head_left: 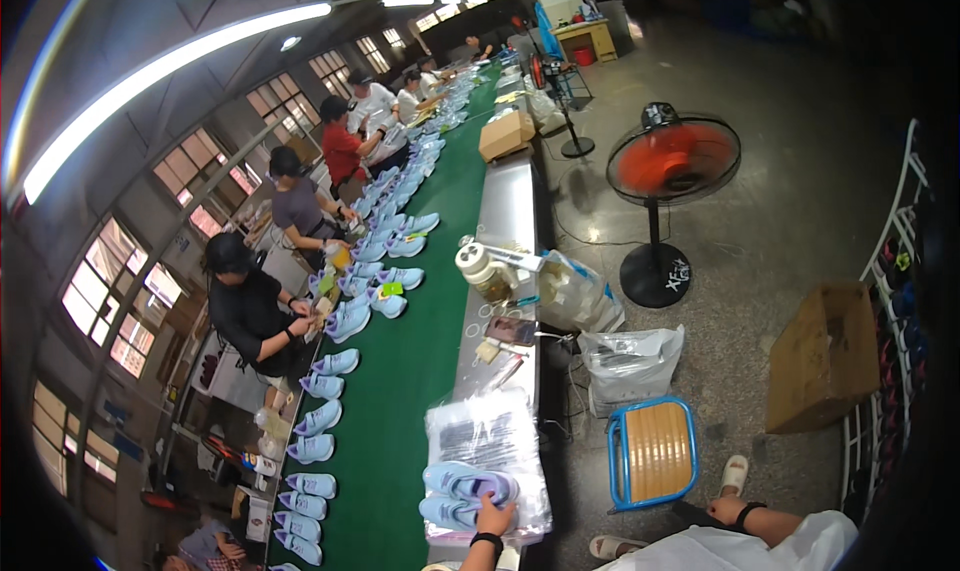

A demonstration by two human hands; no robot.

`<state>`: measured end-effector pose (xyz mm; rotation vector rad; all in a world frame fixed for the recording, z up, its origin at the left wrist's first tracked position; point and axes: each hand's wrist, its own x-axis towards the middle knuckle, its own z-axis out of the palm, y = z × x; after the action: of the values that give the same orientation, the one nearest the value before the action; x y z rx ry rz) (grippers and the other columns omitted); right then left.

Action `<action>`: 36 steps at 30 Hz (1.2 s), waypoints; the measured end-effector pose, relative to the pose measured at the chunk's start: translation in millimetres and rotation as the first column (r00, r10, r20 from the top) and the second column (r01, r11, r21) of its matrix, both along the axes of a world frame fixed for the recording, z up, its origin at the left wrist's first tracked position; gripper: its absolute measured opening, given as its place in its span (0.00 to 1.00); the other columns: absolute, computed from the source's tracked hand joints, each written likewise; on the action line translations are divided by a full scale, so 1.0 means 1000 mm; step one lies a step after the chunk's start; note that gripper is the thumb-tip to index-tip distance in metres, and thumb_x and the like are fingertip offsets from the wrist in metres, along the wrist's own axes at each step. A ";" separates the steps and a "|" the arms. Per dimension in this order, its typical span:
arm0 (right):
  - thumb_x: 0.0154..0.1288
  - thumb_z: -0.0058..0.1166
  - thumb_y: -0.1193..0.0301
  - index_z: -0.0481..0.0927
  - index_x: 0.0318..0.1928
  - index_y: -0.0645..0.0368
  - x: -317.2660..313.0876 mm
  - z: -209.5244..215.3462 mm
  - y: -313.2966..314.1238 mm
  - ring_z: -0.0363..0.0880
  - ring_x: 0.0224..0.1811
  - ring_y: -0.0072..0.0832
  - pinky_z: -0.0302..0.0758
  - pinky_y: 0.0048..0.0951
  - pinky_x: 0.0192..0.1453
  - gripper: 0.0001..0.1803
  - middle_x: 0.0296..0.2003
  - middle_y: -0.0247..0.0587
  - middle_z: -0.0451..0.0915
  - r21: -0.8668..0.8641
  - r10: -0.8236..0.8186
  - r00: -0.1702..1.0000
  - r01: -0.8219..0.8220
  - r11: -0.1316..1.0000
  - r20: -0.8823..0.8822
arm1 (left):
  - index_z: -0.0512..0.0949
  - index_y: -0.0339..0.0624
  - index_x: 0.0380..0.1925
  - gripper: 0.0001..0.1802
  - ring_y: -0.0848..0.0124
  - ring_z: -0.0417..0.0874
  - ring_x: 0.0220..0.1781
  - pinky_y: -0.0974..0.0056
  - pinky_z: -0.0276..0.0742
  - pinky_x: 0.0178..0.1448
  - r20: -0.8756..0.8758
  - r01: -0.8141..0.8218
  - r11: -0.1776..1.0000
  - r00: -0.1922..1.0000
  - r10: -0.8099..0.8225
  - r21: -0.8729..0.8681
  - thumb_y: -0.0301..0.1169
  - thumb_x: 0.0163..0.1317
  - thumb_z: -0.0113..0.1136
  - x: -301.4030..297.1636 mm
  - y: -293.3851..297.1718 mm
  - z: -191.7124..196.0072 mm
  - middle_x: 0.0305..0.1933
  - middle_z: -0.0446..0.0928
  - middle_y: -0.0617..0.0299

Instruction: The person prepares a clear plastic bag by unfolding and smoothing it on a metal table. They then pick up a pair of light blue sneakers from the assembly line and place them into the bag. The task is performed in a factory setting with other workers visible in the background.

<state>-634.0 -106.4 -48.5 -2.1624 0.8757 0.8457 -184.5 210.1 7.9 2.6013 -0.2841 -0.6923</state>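
Note:
At the near end of the bench, my left hand point(493, 516) is closed on a light-blue sneaker point(485, 484) with a lilac lining, its fingers at the collar. The matching sneaker point(450, 512) lies against it. Both rest on a stack of clear plastic bags point(490, 421) with dark print. My right hand point(727, 511), with a black band at the wrist, is low on the right, near a light sandal point(735, 476) on a foot. Its fingers are too small and partly hidden to read, and I see nothing in it.
Left of the bench runs a green conveyor belt point(400, 391) lined with light-blue sneakers point(318, 418). Several people work along its far side. A metal ledge point(510, 206) carries a jug point(485, 271) and a phone point(511, 330). Right are a stool point(655, 451), fan point(655, 261) and carton point(825, 356).

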 end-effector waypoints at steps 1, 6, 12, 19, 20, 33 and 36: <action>0.58 0.46 0.55 0.84 0.41 0.49 -0.009 -0.004 -0.019 0.81 0.46 0.42 0.75 0.42 0.52 0.19 0.40 0.44 0.83 0.060 0.090 0.994 -0.086 0.995 -0.068 | 0.61 0.45 0.60 0.42 0.42 0.76 0.52 0.51 0.71 0.56 0.049 0.003 1.000 0.999 -0.002 -0.012 0.50 0.48 0.67 0.001 0.004 -0.005 0.49 0.75 0.35; 0.55 0.48 0.57 0.84 0.38 0.51 -0.070 -0.021 -0.106 0.81 0.44 0.44 0.75 0.41 0.51 0.18 0.38 0.46 0.83 -0.023 -0.242 0.970 0.242 0.970 0.017 | 0.54 0.38 0.64 0.51 0.44 0.72 0.57 0.49 0.68 0.61 0.283 -0.155 0.930 0.957 0.059 0.333 0.44 0.44 0.70 -0.013 -0.010 -0.010 0.56 0.69 0.36; 0.53 0.48 0.60 0.84 0.33 0.59 -0.164 -0.050 -0.264 0.81 0.42 0.45 0.76 0.39 0.49 0.18 0.36 0.50 0.82 0.011 -0.350 0.933 0.352 0.936 -0.086 | 0.65 0.34 0.58 0.38 0.50 0.73 0.56 0.50 0.69 0.60 0.247 -0.219 0.859 0.963 0.113 0.462 0.48 0.52 0.59 -0.157 -0.192 0.080 0.52 0.73 0.42; 0.52 0.51 0.68 0.83 0.29 0.62 -0.262 -0.020 -0.391 0.81 0.35 0.50 0.77 0.44 0.42 0.12 0.31 0.57 0.81 -0.253 -0.592 0.774 0.633 0.731 0.225 | 0.72 0.31 0.53 0.38 0.53 0.76 0.57 0.56 0.71 0.60 -0.121 0.400 0.909 0.903 -0.413 -0.117 0.54 0.54 0.63 -0.230 -0.388 -0.061 0.54 0.74 0.41; 0.52 0.52 0.67 0.83 0.30 0.62 -0.278 -0.041 -0.397 0.81 0.36 0.51 0.77 0.43 0.43 0.12 0.31 0.58 0.81 -0.238 -0.576 0.792 0.611 0.755 0.204 | 0.71 0.30 0.55 0.35 0.58 0.76 0.56 0.59 0.71 0.60 -0.213 0.421 0.873 0.855 -0.472 -0.246 0.50 0.58 0.62 -0.242 -0.418 -0.053 0.55 0.75 0.44; 0.61 0.49 0.61 0.80 0.46 0.58 -0.158 -0.056 -0.455 0.78 0.50 0.43 0.73 0.40 0.53 0.18 0.45 0.51 0.80 -0.064 -0.409 0.909 0.405 0.912 -0.081 | 0.80 0.36 0.36 0.23 0.67 0.83 0.37 0.62 0.76 0.41 -0.593 0.060 0.995 0.806 0.002 0.085 0.48 0.59 0.56 -0.216 -0.419 -0.157 0.31 0.81 0.58; 0.60 0.50 0.61 0.80 0.45 0.58 -0.105 -0.042 -0.509 0.78 0.50 0.44 0.73 0.39 0.53 0.18 0.45 0.51 0.80 -0.081 -0.382 0.920 0.376 0.923 -0.087 | 0.80 0.37 0.37 0.22 0.68 0.83 0.37 0.63 0.76 0.40 -0.624 0.000 0.995 0.779 0.063 0.101 0.48 0.59 0.56 -0.185 -0.440 -0.164 0.33 0.81 0.59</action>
<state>-739.3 -615.1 -90.8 -1.9199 1.3371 0.7409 -369.6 -229.5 -156.1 2.2760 0.0075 -1.5351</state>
